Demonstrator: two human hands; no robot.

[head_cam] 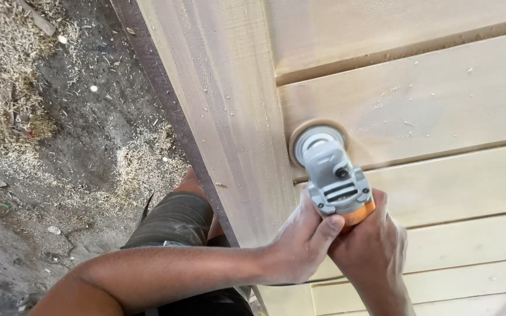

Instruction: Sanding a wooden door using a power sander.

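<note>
Gripping the rear of a grey and orange angle grinder (336,184), both hands sit close to the camera at the lower middle of the view. The left hand (300,243) comes in from the left on a bare forearm and closes round the tool's near side, its thumb laid up along the orange body. The right hand (373,243) wraps the same body from the right, fingers curled fully round it, so the two hands touch each other behind the tool. Under the left forearm, dark shorts (177,219) and a bare knee show beside the work.

Just past the hands, the grinder's grey head points away from the person, and its round sanding disc (317,143) lies flat against a pale wooden slat (428,99), right beside the joint with the upright frame board (224,99). Fine dust lies on the wood around the disc. More slats (469,187), set apart by narrow grooves, run off to the right above and below the one being touched.

Farther off on the left, beyond the frame's dark edge, the dirt floor (71,158) carries scattered wood shavings (7,64).
</note>
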